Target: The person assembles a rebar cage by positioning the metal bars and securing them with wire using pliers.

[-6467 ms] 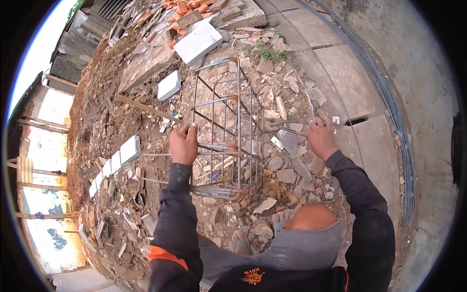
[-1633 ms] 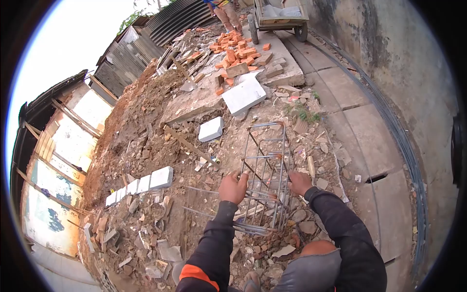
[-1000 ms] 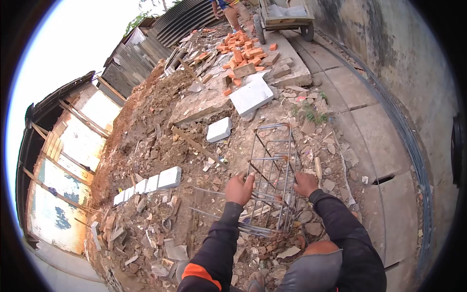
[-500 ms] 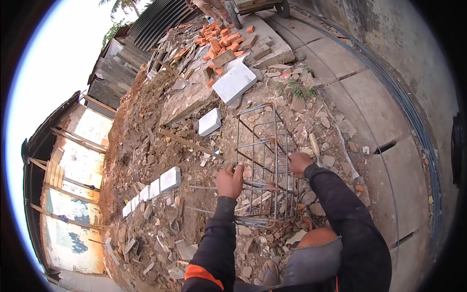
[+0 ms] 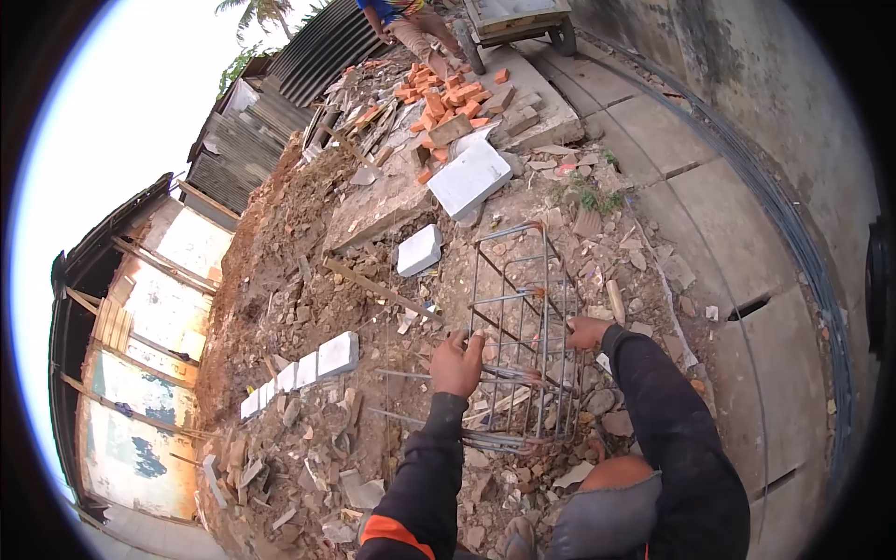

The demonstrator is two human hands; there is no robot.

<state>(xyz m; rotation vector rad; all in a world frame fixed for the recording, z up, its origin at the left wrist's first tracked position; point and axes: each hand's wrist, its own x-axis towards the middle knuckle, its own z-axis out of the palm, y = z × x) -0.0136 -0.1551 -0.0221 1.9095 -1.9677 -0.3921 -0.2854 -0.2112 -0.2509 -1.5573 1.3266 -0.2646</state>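
A rebar cage [image 5: 509, 296] made of steel bars and rusty-cornered stirrups stands on rubble in front of me. My left hand [image 5: 456, 364] is closed on the cage's left side, its thumb up. On the right side, my right hand [image 5: 588, 333] has its fingers closed around a bar of the same cage. Two loose bar ends [image 5: 403, 374] stick out to the left, below my left hand. No tool shows in either hand.
Beyond the cage lie white blocks [image 5: 469, 179], a wooden stake [image 5: 383, 291] and orange bricks [image 5: 448, 101]. A person [image 5: 411, 28] stands at the top beside a cart [image 5: 518, 21]. Long steel bars [image 5: 793, 233] run along the right wall. More white blocks [image 5: 337, 355] lie left.
The pliers-like tool seen earlier in my right hand is gone from it, and that hand has moved onto the cage. The view has tilted up, and the person and cart now show.
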